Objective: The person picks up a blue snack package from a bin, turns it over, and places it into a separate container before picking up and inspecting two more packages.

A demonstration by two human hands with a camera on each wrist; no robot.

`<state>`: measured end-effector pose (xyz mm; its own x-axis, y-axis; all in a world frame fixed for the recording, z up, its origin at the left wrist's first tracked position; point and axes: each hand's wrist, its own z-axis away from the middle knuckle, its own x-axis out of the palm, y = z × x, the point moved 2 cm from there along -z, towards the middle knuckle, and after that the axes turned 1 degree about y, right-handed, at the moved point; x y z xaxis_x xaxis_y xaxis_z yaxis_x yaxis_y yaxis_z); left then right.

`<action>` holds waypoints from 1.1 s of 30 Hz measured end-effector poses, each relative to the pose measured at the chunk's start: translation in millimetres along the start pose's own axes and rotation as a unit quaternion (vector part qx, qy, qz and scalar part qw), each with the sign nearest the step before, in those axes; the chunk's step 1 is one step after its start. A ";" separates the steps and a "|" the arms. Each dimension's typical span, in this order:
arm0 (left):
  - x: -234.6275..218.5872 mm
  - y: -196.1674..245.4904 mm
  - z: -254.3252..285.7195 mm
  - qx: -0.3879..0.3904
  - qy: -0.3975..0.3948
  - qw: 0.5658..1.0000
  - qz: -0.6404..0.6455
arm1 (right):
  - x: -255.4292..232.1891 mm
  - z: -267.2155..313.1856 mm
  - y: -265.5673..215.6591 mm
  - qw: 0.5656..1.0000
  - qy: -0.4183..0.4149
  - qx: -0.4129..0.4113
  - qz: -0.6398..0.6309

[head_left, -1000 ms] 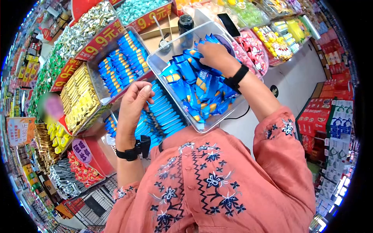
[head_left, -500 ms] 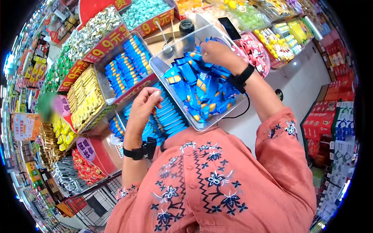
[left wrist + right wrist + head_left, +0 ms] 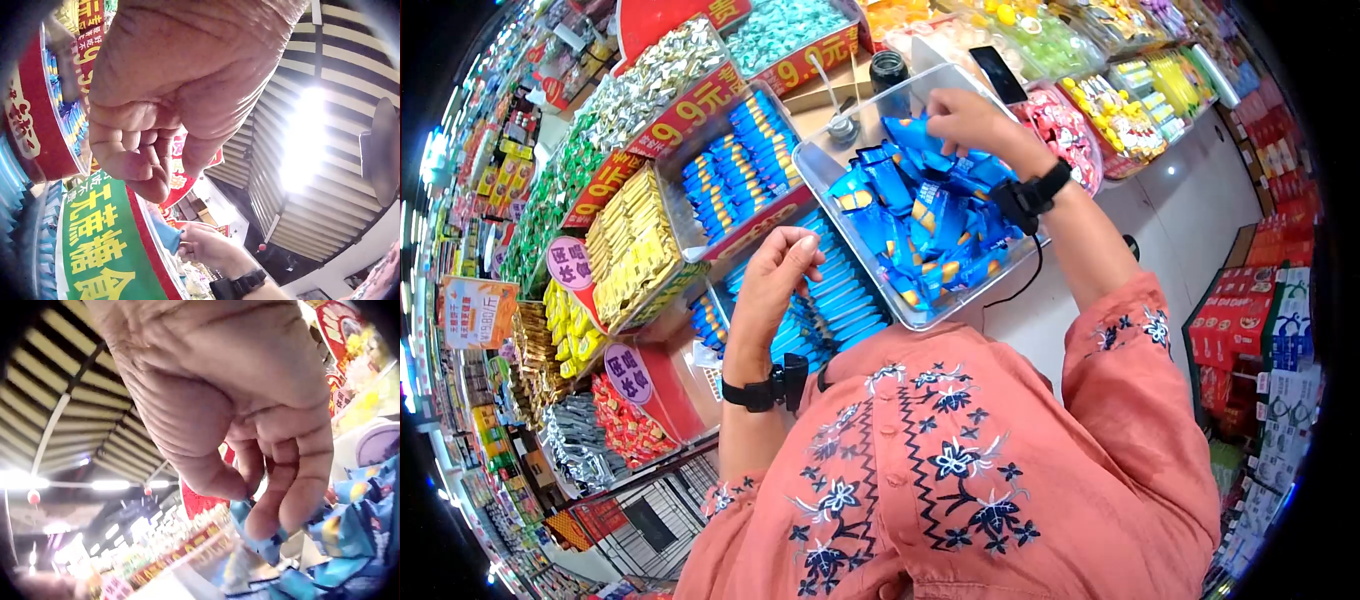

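A clear plastic tub [image 3: 860,257] holds a loose heap of blue snack packets [image 3: 935,225]. Over its far side, my right hand [image 3: 975,125] pinches one blue packet [image 3: 906,133]; the right wrist view shows that packet [image 3: 259,540] between thumb and fingertips, above the heap. My left hand [image 3: 777,275] hangs in the air left of the tub, over rows of light blue packets [image 3: 840,290]. Its fingers are loosely curled with nothing between them, as the left wrist view of the hand [image 3: 181,87] also shows.
Behind the tub stand a dark jar [image 3: 888,72] and a phone [image 3: 997,75]. A bin of upright blue packets [image 3: 745,165] and yellow packets [image 3: 635,250] lie to the left. Pink sweets [image 3: 1057,125] are at the right. A cart [image 3: 662,515] is at lower left.
The right hand has risen from the heap toward the tub's far side, with a packet now showing in its fingers. The left hand keeps much the same pose; the view has shifted slightly.
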<state>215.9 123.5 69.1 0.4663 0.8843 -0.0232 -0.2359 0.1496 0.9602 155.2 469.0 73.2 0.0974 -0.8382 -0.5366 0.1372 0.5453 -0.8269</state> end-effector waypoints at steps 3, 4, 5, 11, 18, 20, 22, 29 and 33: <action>3.3 7.3 -2.4 0.000 -0.003 1.000 0.005 | -15.3 28.9 -27.0 0.977 -0.045 0.008 -0.210; 6.0 10.9 -3.3 0.002 -0.007 1.000 0.008 | -15.6 31.2 -27.5 0.967 -0.059 0.003 -0.247; 8.9 14.8 -4.6 0.003 -0.013 1.000 0.011 | -16.5 32.8 -27.2 0.956 -0.073 -0.001 -0.284; 31.7 46.2 -13.0 0.071 -0.026 0.997 0.019 | -1.9 50.8 -46.4 0.925 -0.116 -0.041 -0.361; 52.6 61.0 -21.7 0.084 -0.056 0.978 0.183 | 50.7 81.0 -93.8 0.922 0.113 -0.371 -0.004; 49.6 58.8 -20.9 0.075 -0.059 0.975 0.202 | 71.9 93.9 -102.8 0.919 0.139 -0.366 0.043; 47.2 51.3 -21.0 0.073 -0.031 0.976 0.205 | 82.8 101.3 -103.9 0.925 0.098 -0.362 0.058; 22.7 37.3 -21.6 0.061 -0.009 0.980 0.188 | 61.7 85.4 -93.9 0.969 0.046 -0.235 -0.066; 18.7 37.6 -21.6 0.055 -0.008 0.982 0.179 | 63.1 75.1 -90.9 0.965 -0.019 -0.182 -0.185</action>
<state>197.4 155.2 98.8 0.3833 0.8646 0.3247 -0.2945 -0.2188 0.9303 222.8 367.1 127.1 0.1448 -0.9707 -0.1917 -0.1854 0.1636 -0.9689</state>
